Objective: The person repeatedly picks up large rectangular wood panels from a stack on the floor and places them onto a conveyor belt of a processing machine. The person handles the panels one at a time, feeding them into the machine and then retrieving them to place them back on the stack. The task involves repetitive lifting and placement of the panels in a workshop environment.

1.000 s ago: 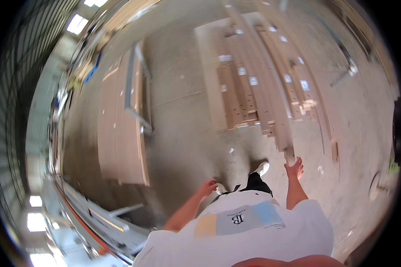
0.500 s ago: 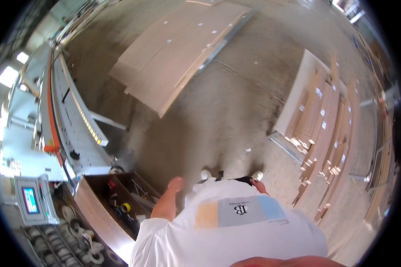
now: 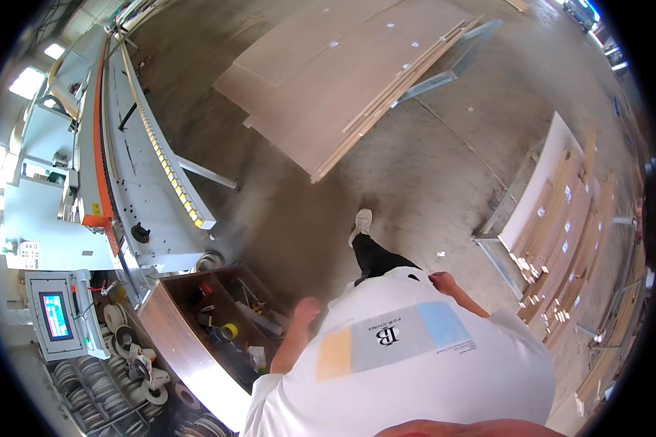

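My left hand hangs at my left side, beside an open wooden tool box. It is smeared by motion, so its fingers cannot be made out, and nothing shows in it. At my right side hangs my right hand, close to the hem of my white shirt; its fingers are mostly hidden. Inside the box lie a yellow tape roll, a red item and various small tools. One leg in black trousers, ending in a white shoe, reaches forward on the concrete floor.
To the left runs a long machine with an orange rail, and a control screen stands near it. Rolls of edging sit below. Ahead, brown panels lie on a metal stand; narrow boards are stacked at the right.
My view has shifted, with the machine and box appearing larger and the panels further right. One leg has swung forward. My left hand stays beside the box, now blurred.
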Motion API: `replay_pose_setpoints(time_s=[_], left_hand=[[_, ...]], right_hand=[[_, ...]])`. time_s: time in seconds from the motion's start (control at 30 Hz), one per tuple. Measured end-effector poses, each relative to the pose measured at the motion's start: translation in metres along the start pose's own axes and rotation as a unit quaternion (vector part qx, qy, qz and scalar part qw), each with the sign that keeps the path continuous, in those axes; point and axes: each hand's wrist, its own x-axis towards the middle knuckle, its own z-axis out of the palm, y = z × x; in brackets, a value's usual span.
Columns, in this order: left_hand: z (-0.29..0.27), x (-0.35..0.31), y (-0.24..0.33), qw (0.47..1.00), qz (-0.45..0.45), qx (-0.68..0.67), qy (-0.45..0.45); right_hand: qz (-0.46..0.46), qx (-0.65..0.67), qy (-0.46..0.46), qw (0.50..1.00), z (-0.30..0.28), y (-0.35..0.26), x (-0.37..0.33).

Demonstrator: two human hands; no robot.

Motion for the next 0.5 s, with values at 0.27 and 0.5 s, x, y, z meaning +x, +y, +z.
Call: replay_pose_setpoints(time_s=[0.27,0.5], left_hand=[[-0.075,0.047,0.043,0.99,0.093,-0.093,0.049],[-0.222,0.179,0.145,0.916,0.094,0.389,0.01]], right_hand=[[0.086,0.085,-0.112,0.986,0.009,-0.101,0.166],[0.022,-0.056,-0.113,0.992,-0.073,-0.245,0.31]])
